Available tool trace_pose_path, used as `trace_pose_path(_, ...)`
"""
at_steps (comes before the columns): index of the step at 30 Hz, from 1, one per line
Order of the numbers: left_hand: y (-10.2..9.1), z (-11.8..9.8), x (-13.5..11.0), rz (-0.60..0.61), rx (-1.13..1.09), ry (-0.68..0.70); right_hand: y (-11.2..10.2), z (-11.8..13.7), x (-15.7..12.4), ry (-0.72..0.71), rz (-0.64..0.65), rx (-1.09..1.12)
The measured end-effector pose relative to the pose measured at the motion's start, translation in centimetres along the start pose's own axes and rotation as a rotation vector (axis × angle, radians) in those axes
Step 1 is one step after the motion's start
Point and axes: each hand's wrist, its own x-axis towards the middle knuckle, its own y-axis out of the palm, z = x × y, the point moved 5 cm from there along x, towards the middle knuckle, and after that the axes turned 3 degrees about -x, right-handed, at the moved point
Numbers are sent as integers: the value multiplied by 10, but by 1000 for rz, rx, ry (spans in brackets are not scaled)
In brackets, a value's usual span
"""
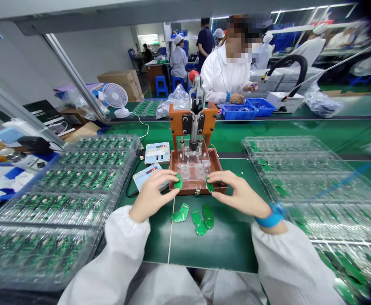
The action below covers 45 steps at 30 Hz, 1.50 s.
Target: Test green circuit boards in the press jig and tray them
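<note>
Fingers of the left hand (152, 195) are clamped on a small green circuit board (178, 182), thumb and fingertips pressed together on it, at the near left corner of a brown fixture tray (198, 189). Fingers of the right hand (241, 194) are clamped likewise on a second board (210, 185) at the tray's near right corner. Both are held at lower centre of the frame. A clear plastic nest (194, 168) is seated in the tray, beneath an orange-framed lever press (195, 123). Further green boards (201, 219) are laid on the green bench mat (210, 254) just below the hands. Stacked blister trays of boards (58, 199) fill the left of the frame, and more trays (312, 199) fill the right. 2 digital counters (157, 152) are placed left of the press. At upper centre, a co-worker in a white coat (226, 72) is seated across the bench beside blue crates (239, 112).
</note>
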Motion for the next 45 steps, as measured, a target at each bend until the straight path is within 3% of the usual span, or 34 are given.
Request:
trace_pose_path(4,17,10,38,18,92,45,5,-9,47,-78,-25,-107)
trace_pose_path(7,26,16,47,58,122,31,8,-18,61,-92,-13,-113)
trace_pose_path(18,30,14,43,57,130,41,14,-18,57,-146,-2,-108)
trace_pose_path(33,46,13,10,-161,206,107,14,-12,47,-136,-142,-87)
trace_pose_path(36,40,5,6,-244,193,162,0,-15,48,-69,-330,-49)
trace_pose_path(39,39,-7,1,-307,134,270,-30,-14,62,5,-564,-21)
trace_pose_path(43,56,-26,-6,-132,1,466,-83,20,111,-144,-766,-23)
trace_pose_path(45,66,-31,-8,-21,-30,510,-107,46,146,-220,-776,-84)
